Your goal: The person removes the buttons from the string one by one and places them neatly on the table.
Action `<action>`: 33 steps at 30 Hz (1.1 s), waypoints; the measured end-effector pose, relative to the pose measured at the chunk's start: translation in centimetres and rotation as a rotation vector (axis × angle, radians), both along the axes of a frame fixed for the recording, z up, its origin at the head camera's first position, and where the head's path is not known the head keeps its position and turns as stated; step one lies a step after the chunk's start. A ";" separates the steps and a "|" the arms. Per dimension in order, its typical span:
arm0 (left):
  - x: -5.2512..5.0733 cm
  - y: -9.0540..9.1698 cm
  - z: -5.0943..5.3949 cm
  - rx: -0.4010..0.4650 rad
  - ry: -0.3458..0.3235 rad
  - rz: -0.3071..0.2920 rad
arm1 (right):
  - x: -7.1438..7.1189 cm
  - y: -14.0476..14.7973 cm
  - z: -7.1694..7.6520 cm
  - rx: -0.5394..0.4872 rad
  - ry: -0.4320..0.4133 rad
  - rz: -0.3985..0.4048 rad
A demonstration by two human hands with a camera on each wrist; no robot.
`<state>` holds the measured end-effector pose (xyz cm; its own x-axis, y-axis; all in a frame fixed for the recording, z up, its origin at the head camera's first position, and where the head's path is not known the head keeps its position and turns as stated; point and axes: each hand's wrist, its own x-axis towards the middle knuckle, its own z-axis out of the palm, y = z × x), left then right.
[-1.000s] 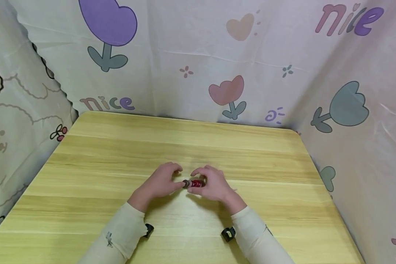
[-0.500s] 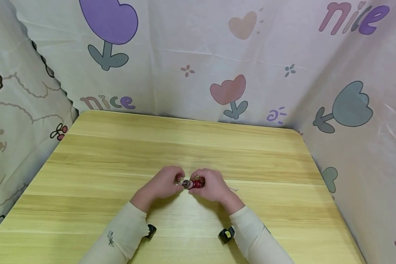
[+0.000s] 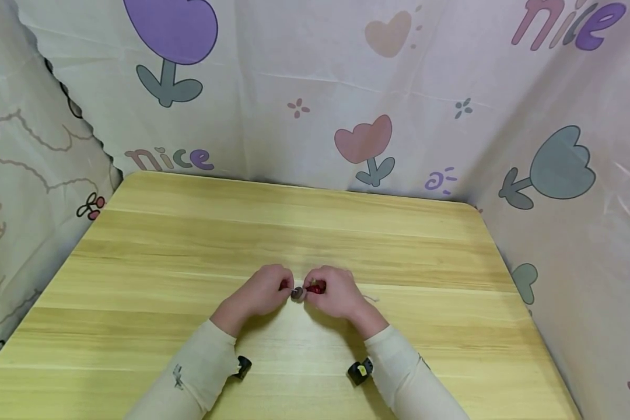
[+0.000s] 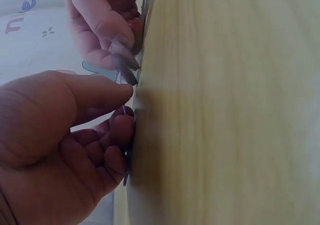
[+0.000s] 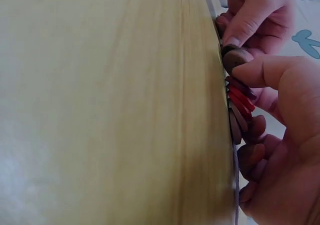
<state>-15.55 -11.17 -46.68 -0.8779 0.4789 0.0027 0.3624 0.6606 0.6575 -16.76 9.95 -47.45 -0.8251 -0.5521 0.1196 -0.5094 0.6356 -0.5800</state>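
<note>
a brown disc (image 5: pixel 234 60) sits between the two hands, at the tips of the right hand's grip (image 3: pixel 338 293), which is nearly closed, thumb against the disc. red discs (image 5: pixel 242 101) and darker discs (image 5: pixel 237 127) sit within that hand's curl. the left hand's grip (image 3: pixel 265 290) is drawn almost together, with a thin strand (image 4: pixel 124 108) between thumb and fingertip. a pale cord end (image 3: pixel 371 299) lies on the bench (image 3: pixel 315 233) beside the right wrist.
</note>
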 end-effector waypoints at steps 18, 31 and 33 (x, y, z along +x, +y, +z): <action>0.4 -0.2 0.3 0.152 -0.054 0.102 | 0.1 0.0 -0.4 -0.221 0.004 0.014; 0.5 0.0 0.8 0.270 -0.050 0.159 | 0.6 0.2 -0.8 -0.534 -0.252 -0.083; 0.6 0.0 0.9 0.304 -0.030 0.146 | 0.8 0.2 -0.6 -0.599 -0.320 -0.094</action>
